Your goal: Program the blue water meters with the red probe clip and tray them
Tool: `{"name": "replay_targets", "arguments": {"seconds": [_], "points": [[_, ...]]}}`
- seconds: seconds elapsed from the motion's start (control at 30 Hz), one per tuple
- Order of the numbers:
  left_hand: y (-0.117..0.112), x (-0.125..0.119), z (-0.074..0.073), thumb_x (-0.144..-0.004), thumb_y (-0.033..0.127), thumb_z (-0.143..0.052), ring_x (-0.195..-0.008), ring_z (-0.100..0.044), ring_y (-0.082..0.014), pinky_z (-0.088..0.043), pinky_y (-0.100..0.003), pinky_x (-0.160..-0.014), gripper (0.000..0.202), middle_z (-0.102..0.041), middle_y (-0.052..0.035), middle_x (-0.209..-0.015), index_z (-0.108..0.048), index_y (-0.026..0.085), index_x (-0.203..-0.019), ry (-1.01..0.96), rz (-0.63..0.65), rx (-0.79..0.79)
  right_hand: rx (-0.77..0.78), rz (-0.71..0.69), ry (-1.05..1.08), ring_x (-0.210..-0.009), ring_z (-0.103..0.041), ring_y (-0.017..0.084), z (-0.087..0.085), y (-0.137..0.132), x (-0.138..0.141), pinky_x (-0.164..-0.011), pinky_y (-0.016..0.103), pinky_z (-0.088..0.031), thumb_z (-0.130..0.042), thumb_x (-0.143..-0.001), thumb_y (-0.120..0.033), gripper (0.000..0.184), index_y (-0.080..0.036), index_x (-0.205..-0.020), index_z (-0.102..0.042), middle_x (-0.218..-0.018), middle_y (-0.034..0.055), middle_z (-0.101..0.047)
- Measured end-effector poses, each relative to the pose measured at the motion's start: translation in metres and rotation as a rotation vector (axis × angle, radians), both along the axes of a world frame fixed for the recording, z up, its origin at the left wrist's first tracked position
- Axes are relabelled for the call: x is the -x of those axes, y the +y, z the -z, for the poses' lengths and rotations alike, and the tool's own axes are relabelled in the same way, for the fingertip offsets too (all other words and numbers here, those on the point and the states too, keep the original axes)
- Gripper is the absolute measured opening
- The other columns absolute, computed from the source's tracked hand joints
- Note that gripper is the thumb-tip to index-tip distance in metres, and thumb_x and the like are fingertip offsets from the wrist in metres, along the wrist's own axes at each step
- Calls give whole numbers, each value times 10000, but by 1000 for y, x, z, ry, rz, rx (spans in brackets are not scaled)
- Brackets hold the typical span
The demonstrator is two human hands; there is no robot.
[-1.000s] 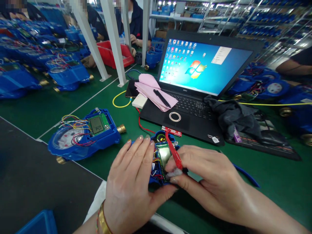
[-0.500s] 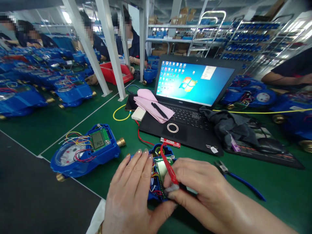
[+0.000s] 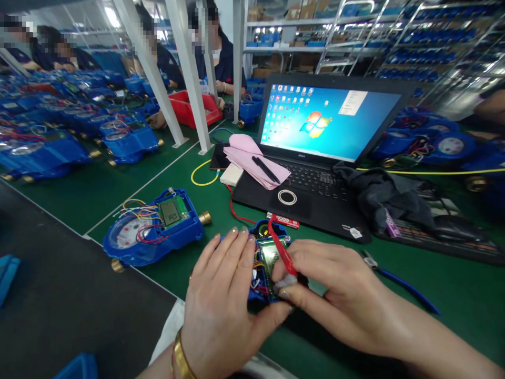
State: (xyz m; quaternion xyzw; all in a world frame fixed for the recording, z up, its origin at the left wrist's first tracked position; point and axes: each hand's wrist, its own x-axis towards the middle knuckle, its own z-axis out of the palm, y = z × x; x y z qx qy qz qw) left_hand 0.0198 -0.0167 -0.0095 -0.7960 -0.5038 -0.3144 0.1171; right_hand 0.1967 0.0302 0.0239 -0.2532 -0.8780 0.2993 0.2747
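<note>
My left hand point(image 3: 224, 295) lies flat with fingers stretched over a blue water meter point(image 3: 272, 230), hiding its left part. The meter's open housing shows a green circuit board with a small display point(image 3: 271, 255) and several coloured wires. At the board's near right edge my right hand point(image 3: 335, 289) pinches a greyish plug point(image 3: 286, 282) on the end of a red cable point(image 3: 279, 245). Whether its tip touches the board is hidden by the fingers. A second open water meter point(image 3: 158, 237), with brass fittings and a lit display, lies left of my hands.
Behind my hands stands a laptop point(image 3: 311, 123) with pink paper point(image 3: 252, 163) and a pen on it. Cutters point(image 3: 402, 287) lie to the right, beside a dark cloth point(image 3: 365, 192) and keyboard. Metal posts point(image 3: 187, 68), a red bin point(image 3: 189, 108), many blue meters and several co-workers are beyond.
The camera view has shifted, so the scene sits further right and slightly higher. Both hands keep their places on the meter. Dark marks now show on its display.
</note>
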Motion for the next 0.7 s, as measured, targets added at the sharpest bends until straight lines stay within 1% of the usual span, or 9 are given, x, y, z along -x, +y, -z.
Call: {"name": "replay_targets", "arguments": {"seconds": [0.2,0.37,0.7], "points": [[2,0,0,-773,491,-604,-1130,-558,-288,-435,-472,-981,594,-607,-177,-1199,-574,19,-1134,-11,0,23,51,36,16,-652,-515,135,1,4,-2,-605,248,-376,-506,-871,-122,72,-155,-826,-551,-714,14,-572],[2,0,0,-772,511,-596,-1123,-562,-289,-436,-468,-976,611,-607,-177,-1200,-570,22,-1138,2,7,25,102,43,4,-620,-491,113,-1,5,-4,-583,227,-371,-508,-878,-137,77,-169,-817,-542,-700,-7,-559],[3,1,0,-764,509,-610,-1148,-545,-299,-426,-466,-985,624,-587,-183,-1225,-570,16,-1144,10,1,42,70,34,12,-660,-515,130,3,5,-3,-609,244,-385,-513,-857,-98,81,-163,-817,-540,-721,3,-562]]}}
